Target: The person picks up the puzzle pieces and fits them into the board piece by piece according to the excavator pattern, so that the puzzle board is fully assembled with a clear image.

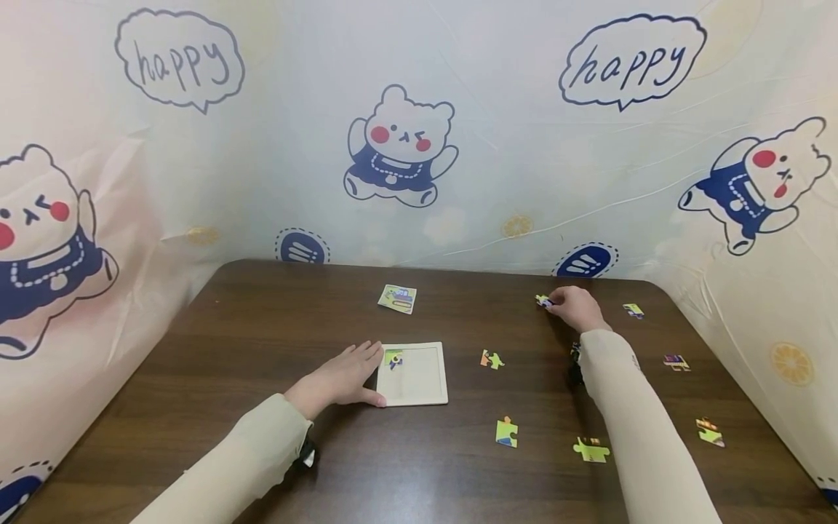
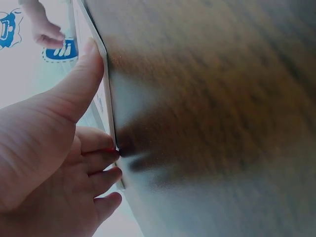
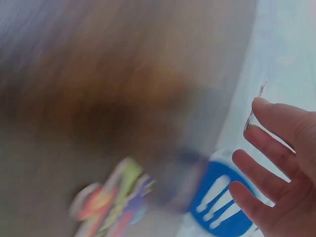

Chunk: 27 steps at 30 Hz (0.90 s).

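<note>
My left hand point(image 1: 343, 375) rests at the left edge of a white puzzle frame point(image 1: 425, 375), thumb at its near corner and fingers along the far side. One puzzle piece point(image 1: 394, 358) lies in the frame's upper left corner. At the far right of the table, my right hand point(image 1: 576, 306) pinches a small puzzle piece point(image 1: 543, 300) between thumb and forefinger. In the right wrist view that piece point(image 3: 255, 106) shows edge-on, raised off the table, with the other fingers spread apart.
A picture card point(image 1: 397, 299) of a vehicle lies behind the frame. Loose puzzle pieces are scattered to the right, among them an orange-and-green one point(image 1: 492, 359), a green one point(image 1: 592, 450) and a purple one point(image 1: 676, 362). A printed curtain point(image 1: 484, 182) borders the brown table point(image 1: 262, 313).
</note>
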Available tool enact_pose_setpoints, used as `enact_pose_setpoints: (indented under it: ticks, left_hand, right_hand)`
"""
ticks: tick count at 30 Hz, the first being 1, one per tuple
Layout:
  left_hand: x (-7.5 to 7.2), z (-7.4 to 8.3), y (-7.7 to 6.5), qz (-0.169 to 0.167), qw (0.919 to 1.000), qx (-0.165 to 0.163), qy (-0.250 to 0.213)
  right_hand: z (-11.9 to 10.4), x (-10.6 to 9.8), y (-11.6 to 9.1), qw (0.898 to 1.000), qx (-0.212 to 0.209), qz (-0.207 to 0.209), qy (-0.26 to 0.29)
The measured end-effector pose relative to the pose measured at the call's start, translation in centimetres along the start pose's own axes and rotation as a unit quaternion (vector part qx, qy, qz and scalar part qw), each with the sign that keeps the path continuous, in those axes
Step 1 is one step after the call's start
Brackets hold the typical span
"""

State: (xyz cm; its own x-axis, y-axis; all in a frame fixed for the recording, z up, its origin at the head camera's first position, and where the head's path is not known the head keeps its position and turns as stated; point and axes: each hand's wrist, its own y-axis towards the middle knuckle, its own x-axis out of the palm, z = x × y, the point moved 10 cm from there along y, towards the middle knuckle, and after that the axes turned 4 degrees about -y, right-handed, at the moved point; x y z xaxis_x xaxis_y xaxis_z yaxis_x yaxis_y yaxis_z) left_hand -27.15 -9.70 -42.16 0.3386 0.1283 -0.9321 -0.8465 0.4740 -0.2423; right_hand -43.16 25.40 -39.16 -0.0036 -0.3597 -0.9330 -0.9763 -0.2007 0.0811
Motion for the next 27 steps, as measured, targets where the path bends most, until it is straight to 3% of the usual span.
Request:
enact_pose_setpoints:
  ticks: [8, 15, 22, 27]
  left_hand:
    - [-0.1, 0.1, -0.1, 0.0, 1.0, 0.002, 0.003]
    - [-0.1, 0.1, -0.1, 0.0, 1.0, 0.002, 0.005]
    - [0.0, 0.0, 0.0, 0.001, 1.0, 0.004, 0.002]
    - [0.1, 0.0, 0.0, 0.001, 1.0, 0.004, 0.003]
  right_hand:
    - [-6.8, -0.9, 0.4, 0.997, -0.066, 0.016, 0.036]
    - [-14.0, -0.7, -1.0, 0.989, -0.141, 0.011, 0.046]
    - [-19.9, 1.6, -3.4, 0.977, -0.212, -0.009, 0.02]
    - [-23.1, 4.1, -5.0, 0.961, -0.274, -0.028, -0.03]
